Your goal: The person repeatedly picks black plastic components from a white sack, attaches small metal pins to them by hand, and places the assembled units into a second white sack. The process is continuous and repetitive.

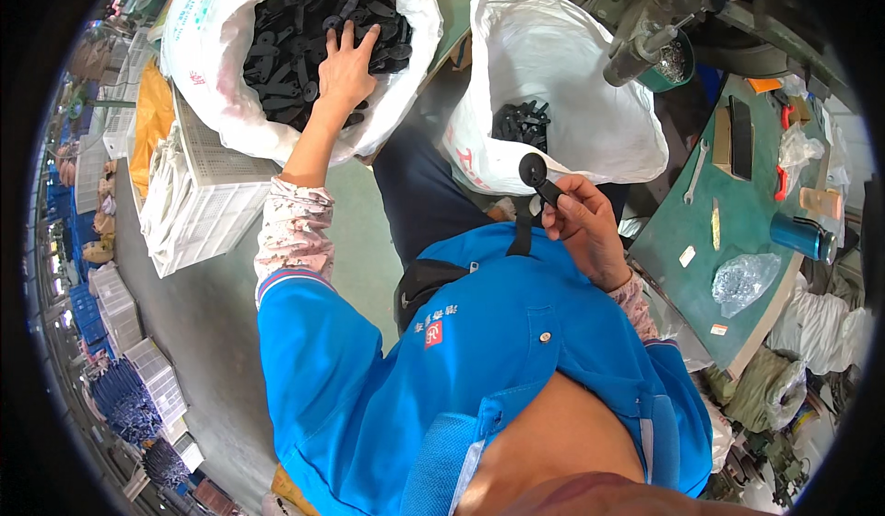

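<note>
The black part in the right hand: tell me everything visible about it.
The black part has a round, disc-like head with a small central detail, joined to a narrower arm. It looks smooth and rigid, though whether plastic or metal is unclear. The thumb and fingers of the right hand grip the arm, covering its lower end. The head points up and left in the picture, appearing in front of the white sack's near side.

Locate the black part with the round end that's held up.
In the head view, the black part is right of centre, held in the fingers of the right hand, by the near edge of the emptier white bag.
</note>
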Motion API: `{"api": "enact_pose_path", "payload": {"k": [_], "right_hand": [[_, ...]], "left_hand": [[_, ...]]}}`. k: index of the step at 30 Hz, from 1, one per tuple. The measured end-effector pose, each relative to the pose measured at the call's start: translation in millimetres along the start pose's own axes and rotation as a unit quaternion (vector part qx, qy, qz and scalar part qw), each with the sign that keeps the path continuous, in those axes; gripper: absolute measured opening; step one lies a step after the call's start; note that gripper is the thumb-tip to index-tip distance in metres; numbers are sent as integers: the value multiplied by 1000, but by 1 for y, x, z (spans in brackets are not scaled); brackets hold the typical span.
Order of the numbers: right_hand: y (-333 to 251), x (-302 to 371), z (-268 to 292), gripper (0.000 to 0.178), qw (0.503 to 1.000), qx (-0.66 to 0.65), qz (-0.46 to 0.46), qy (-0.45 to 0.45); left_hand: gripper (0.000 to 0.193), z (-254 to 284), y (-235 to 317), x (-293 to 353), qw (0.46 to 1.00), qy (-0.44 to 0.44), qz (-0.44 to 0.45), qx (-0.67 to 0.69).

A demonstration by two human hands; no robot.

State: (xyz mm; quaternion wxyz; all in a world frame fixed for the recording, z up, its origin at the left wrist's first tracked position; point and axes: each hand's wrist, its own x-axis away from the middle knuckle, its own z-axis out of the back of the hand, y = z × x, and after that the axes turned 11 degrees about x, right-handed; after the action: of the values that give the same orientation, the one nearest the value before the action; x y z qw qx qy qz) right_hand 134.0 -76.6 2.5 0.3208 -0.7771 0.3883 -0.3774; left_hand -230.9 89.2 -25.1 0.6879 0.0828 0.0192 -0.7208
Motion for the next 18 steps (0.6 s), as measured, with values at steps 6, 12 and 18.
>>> {"api": "enact_pose_path", "payload": {"k": [6,12,18], "right_hand": [[3,0,3,17,1000,-15,1,-4],[1,0,1,21,999,-29,-4,-13],[5,0,2,31,999,-18,15,-37]], "left_hand": [[71,14,-4,7,998,-1,-13,58],[58,40,-24,-1,976,74,56,197],[68,60,-55,-21,919,130,137,345]]}}
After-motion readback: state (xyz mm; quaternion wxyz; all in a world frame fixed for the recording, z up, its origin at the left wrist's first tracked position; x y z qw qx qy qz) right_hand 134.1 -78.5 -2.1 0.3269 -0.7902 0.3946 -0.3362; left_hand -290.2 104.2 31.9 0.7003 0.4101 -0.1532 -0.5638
